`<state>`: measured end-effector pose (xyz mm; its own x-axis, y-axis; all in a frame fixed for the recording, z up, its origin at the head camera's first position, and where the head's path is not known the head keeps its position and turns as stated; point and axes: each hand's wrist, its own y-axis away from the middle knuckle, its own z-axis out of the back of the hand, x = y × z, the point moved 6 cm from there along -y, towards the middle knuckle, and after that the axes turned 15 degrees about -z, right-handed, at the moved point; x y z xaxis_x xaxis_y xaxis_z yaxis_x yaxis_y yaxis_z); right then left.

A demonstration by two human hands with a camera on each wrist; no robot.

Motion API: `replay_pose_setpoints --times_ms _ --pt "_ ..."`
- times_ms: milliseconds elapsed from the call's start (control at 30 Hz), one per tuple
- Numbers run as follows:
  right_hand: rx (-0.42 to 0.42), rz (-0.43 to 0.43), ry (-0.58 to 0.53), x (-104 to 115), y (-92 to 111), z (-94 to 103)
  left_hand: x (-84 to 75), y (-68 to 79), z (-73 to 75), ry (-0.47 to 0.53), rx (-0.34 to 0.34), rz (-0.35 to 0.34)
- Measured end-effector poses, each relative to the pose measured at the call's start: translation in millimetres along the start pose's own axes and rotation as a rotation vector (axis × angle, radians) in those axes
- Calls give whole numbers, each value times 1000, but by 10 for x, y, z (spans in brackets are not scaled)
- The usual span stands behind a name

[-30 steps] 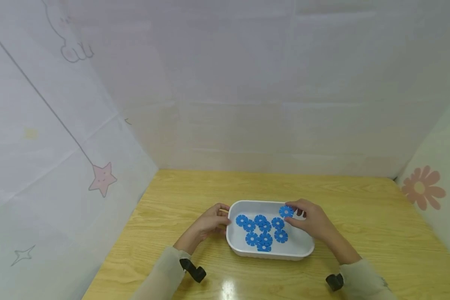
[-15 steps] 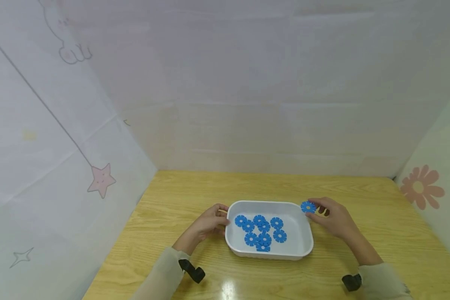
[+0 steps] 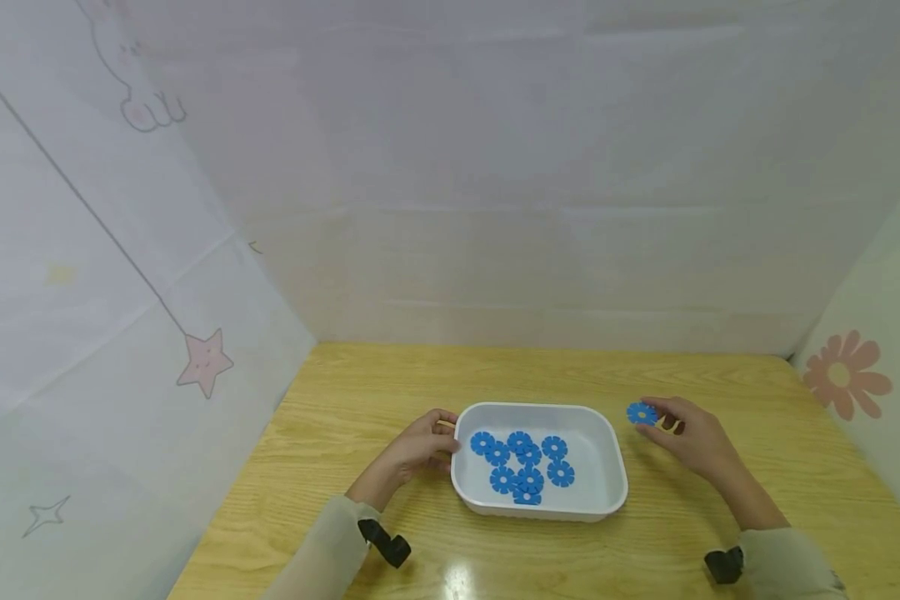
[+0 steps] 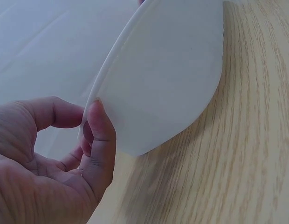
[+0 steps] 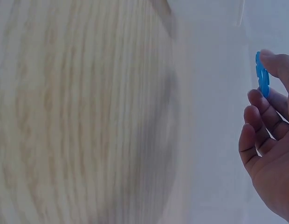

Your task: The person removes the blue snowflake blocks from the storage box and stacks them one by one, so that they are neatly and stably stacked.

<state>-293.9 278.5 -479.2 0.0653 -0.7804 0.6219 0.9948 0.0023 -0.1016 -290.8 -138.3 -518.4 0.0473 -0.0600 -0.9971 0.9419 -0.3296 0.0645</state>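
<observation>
Pinching a notched blue disc (image 3: 641,413) between thumb and fingertips of the right hand (image 3: 686,433), off the right end of a white tray (image 3: 600,467) and clear of its rim. Seen nearly edge-on in the right wrist view, with one end partly covered by the thumb. Cannot tell how high above the tabletop (image 3: 375,375). Too blurred to name at the top of that same view: a pale shape, cut off by the border.

Gripping the tray's left end with the left hand (image 3: 422,446), some fingertips hidden behind the rim. Seen only as outer wall and rim in the left wrist view, and cut off at the top.

Inside the upright tray, on its floor: other blue discs (image 3: 561,473), gathered toward the left and middle. About nine by eye, but hard to count exactly among the overlaps. Partly hidden by the near wall at the lowest one. Cut off by the bottom edge of the head view: both pale sleeves (image 3: 318,550), just behind black wrist straps (image 3: 384,543).
</observation>
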Motion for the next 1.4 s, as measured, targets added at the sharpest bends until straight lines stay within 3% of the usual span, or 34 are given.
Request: replay_pose_setpoints --times_ms 467,1400 --pt "94 -52 18 -301 -58 -10 11 -3 8 -4 0 7" --pt "254 -164 94 -611 -163 -135 17 -7 16 0 17 9"
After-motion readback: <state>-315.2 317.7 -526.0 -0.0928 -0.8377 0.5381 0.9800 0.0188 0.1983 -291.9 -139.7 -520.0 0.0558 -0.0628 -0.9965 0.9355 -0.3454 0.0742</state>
